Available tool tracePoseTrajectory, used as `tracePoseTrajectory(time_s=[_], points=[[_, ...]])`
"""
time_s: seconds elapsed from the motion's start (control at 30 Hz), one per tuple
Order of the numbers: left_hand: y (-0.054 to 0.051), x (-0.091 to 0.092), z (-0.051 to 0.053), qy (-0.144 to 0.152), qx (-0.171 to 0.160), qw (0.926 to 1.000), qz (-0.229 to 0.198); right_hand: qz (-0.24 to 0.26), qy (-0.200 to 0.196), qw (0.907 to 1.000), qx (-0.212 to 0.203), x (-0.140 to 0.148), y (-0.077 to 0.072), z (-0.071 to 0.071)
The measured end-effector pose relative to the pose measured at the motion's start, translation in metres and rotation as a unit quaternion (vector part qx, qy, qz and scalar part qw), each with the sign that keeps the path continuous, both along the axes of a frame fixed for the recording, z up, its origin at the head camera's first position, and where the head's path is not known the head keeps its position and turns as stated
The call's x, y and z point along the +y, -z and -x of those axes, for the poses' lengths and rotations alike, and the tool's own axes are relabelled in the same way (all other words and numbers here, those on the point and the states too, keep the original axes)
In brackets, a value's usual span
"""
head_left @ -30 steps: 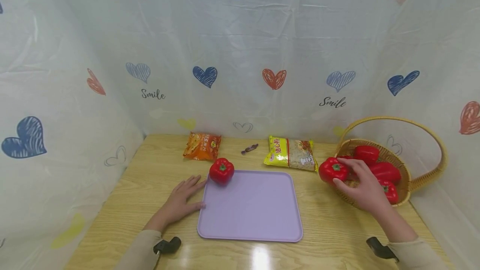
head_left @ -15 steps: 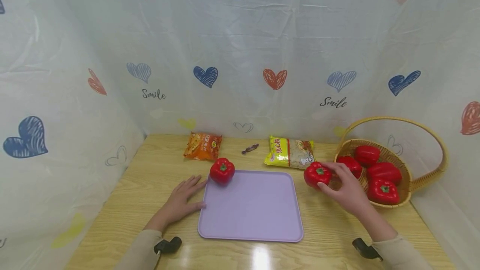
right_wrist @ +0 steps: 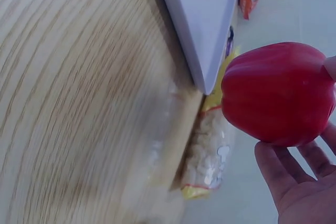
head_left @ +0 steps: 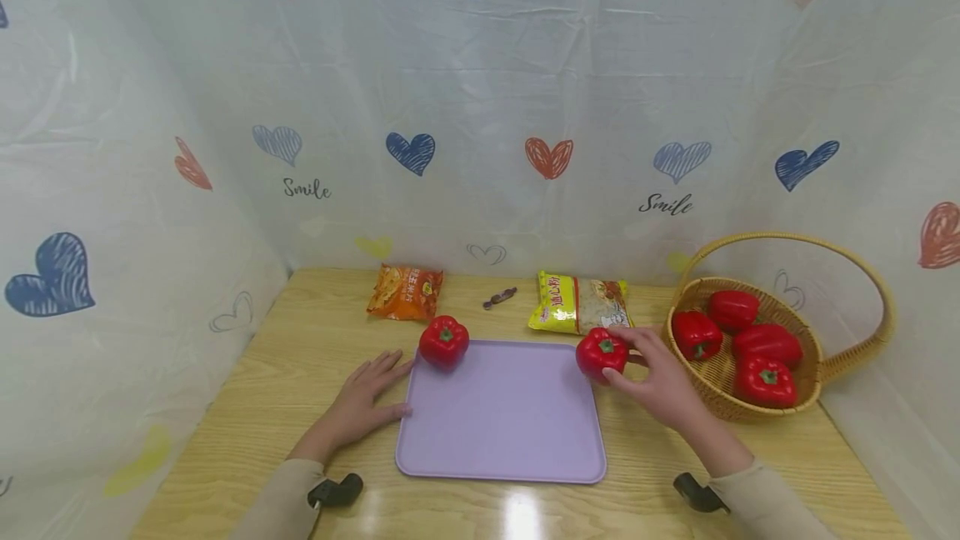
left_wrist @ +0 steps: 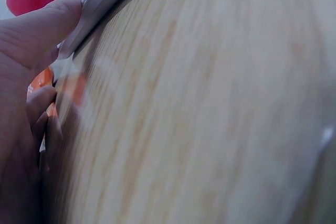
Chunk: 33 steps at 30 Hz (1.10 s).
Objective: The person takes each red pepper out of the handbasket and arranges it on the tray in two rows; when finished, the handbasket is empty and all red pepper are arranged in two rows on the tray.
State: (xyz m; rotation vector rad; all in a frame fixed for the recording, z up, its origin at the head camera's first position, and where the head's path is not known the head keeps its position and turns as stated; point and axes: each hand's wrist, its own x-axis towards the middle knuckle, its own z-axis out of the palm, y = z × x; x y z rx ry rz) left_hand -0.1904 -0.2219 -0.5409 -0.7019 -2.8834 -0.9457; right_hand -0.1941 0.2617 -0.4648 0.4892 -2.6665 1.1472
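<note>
A red bell pepper is gripped between the thumb and fingers of my right hand. It hovers by the far right corner of the lilac tray; the right wrist view shows this bell pepper raised above the table. Another red bell pepper rests on the tray's far left corner. My left hand lies with its fingers spread, touching the tray's left edge. In the left wrist view the thumb presses against the tray's side.
On the right stands a wicker basket with a tall handle, holding several red peppers. Along the back lie an orange snack bag, a small wrapped candy and a yellow food bag. A heart-printed sheet hangs behind.
My right hand has carried the bell pepper leftward from the basket's rim to the tray's far right corner. My left hand and the pepper on the tray have stayed put.
</note>
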Motion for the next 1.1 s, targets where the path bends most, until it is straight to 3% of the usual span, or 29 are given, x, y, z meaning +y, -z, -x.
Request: tracePoseTrajectory(time_s=[1.1], points=[[-0.003,0.001,-0.002,-0.001,-0.003,1.0000,-0.003,0.044,-0.041,0.9959,-0.068,-0.088,0.012,0.021]])
